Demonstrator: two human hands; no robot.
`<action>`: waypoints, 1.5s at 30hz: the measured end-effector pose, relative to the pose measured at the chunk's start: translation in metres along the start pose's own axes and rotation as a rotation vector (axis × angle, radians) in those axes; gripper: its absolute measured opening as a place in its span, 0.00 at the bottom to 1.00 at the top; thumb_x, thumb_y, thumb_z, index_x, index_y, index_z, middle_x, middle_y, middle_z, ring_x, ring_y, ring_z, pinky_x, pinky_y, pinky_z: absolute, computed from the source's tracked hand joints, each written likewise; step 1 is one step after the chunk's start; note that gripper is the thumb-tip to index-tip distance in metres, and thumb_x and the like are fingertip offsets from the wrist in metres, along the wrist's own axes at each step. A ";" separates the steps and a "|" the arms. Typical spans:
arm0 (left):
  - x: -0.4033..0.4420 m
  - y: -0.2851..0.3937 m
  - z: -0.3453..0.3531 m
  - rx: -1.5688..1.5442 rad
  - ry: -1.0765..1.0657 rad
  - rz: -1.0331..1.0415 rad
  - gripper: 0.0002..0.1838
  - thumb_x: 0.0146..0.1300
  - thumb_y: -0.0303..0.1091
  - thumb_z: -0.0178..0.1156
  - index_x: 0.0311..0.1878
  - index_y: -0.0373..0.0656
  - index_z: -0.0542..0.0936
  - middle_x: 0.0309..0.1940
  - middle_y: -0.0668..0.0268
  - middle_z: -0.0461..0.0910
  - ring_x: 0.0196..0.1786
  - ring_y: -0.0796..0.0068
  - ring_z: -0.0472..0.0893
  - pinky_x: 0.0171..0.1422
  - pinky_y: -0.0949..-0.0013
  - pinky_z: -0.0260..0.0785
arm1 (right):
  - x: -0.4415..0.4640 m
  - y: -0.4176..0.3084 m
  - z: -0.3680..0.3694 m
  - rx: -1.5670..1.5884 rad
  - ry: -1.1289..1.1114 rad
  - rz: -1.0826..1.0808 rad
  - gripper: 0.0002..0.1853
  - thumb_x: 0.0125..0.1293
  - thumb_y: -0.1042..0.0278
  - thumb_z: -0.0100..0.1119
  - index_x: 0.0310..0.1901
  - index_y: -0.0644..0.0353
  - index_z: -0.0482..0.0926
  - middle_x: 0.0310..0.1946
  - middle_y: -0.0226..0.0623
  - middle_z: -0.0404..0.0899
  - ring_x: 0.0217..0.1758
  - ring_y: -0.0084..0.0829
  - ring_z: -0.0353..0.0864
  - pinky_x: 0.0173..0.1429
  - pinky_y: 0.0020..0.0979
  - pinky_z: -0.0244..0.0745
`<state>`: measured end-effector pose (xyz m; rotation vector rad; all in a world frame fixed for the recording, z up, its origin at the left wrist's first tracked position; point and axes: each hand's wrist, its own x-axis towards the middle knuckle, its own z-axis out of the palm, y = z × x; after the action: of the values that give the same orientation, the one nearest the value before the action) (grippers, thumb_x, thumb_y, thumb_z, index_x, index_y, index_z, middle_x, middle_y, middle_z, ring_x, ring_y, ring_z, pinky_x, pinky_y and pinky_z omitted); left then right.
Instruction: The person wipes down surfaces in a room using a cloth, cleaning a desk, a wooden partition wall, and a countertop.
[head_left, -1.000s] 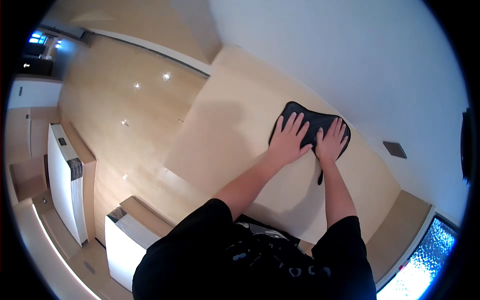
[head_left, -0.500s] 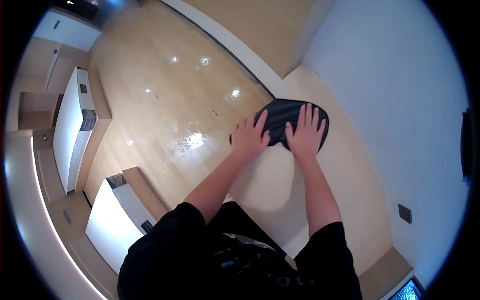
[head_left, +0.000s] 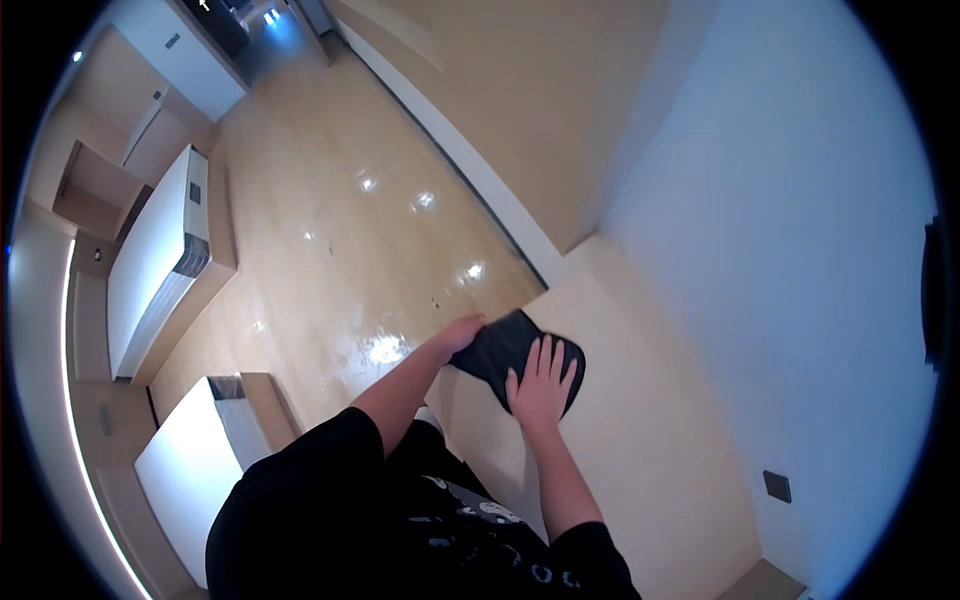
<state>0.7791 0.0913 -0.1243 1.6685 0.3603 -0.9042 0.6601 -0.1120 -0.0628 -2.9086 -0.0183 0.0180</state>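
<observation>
A flat black cloth-like pad (head_left: 503, 345) lies on the beige surface (head_left: 640, 390), its left end at the surface's edge beside the floor. My right hand (head_left: 543, 383) rests flat on the pad's right part with the fingers spread. At the pad's left end is my left hand (head_left: 463, 333), touching it; its fingers are mostly hidden at the pad's edge, so their grip is unclear.
Two white mattresses, one farther (head_left: 158, 270) and one nearer (head_left: 195, 465), are on wooden bases at the left. A shiny wooden floor (head_left: 330, 200) runs beside the surface. The white wall (head_left: 790, 250) has a dark plate (head_left: 777, 486).
Both hands and the black pad have moved left along the surface to its floor-side edge. The left hand has shifted from lying spread on the pad to its edge. The view has turned too.
</observation>
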 end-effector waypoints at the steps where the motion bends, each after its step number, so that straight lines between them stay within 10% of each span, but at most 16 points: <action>1: 0.016 -0.015 0.000 0.026 0.015 0.002 0.27 0.77 0.46 0.49 0.70 0.37 0.74 0.69 0.52 0.75 0.72 0.59 0.73 0.77 0.61 0.61 | -0.004 -0.006 0.001 -0.011 -0.010 0.028 0.41 0.69 0.45 0.53 0.77 0.62 0.62 0.81 0.43 0.55 0.85 0.46 0.49 0.84 0.60 0.39; 6: 0.041 -0.044 -0.020 0.598 -0.194 0.294 0.27 0.77 0.51 0.49 0.67 0.44 0.78 0.66 0.53 0.79 0.68 0.51 0.77 0.74 0.57 0.65 | -0.029 -0.051 0.013 -0.054 -0.049 0.230 0.42 0.69 0.46 0.54 0.77 0.65 0.60 0.81 0.48 0.53 0.86 0.49 0.45 0.84 0.60 0.36; 14: 0.002 -0.048 -0.082 0.332 -0.190 0.364 0.17 0.67 0.38 0.64 0.56 0.41 0.85 0.52 0.50 0.85 0.56 0.50 0.83 0.65 0.55 0.73 | -0.033 -0.110 0.033 0.036 0.022 0.535 0.45 0.65 0.54 0.60 0.78 0.66 0.55 0.81 0.52 0.53 0.84 0.53 0.48 0.84 0.53 0.43; 18: -0.015 -0.025 -0.106 0.337 -0.224 0.672 0.13 0.66 0.32 0.64 0.52 0.42 0.81 0.49 0.53 0.83 0.56 0.51 0.82 0.62 0.55 0.73 | -0.032 -0.111 0.031 -0.030 0.076 0.511 0.43 0.59 0.56 0.67 0.74 0.63 0.64 0.72 0.55 0.64 0.71 0.58 0.66 0.72 0.56 0.63; 22: -0.039 0.014 -0.119 0.357 -0.282 0.699 0.15 0.63 0.28 0.65 0.52 0.42 0.78 0.49 0.52 0.82 0.55 0.48 0.80 0.62 0.54 0.72 | -0.013 -0.110 0.015 -0.073 -0.138 0.608 0.25 0.51 0.54 0.75 0.47 0.60 0.82 0.51 0.49 0.77 0.61 0.56 0.72 0.62 0.55 0.68; 33: -0.022 0.097 -0.242 0.375 -0.048 0.918 0.12 0.68 0.31 0.62 0.53 0.43 0.77 0.47 0.53 0.81 0.52 0.48 0.81 0.59 0.55 0.73 | 0.099 -0.162 -0.023 0.215 0.013 0.305 0.23 0.52 0.53 0.78 0.29 0.65 0.77 0.30 0.52 0.78 0.40 0.55 0.79 0.54 0.50 0.74; 45: 0.066 0.202 -0.418 0.343 0.566 0.885 0.12 0.64 0.25 0.64 0.49 0.39 0.76 0.42 0.51 0.79 0.45 0.47 0.82 0.51 0.58 0.75 | 0.411 -0.209 -0.049 0.630 -0.010 -0.194 0.12 0.68 0.61 0.63 0.36 0.63 0.81 0.30 0.47 0.75 0.39 0.49 0.78 0.43 0.46 0.72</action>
<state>1.1104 0.4022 -0.0086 2.1034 -0.1894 0.1873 1.0698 0.0857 0.0285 -2.2662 -0.2491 0.0034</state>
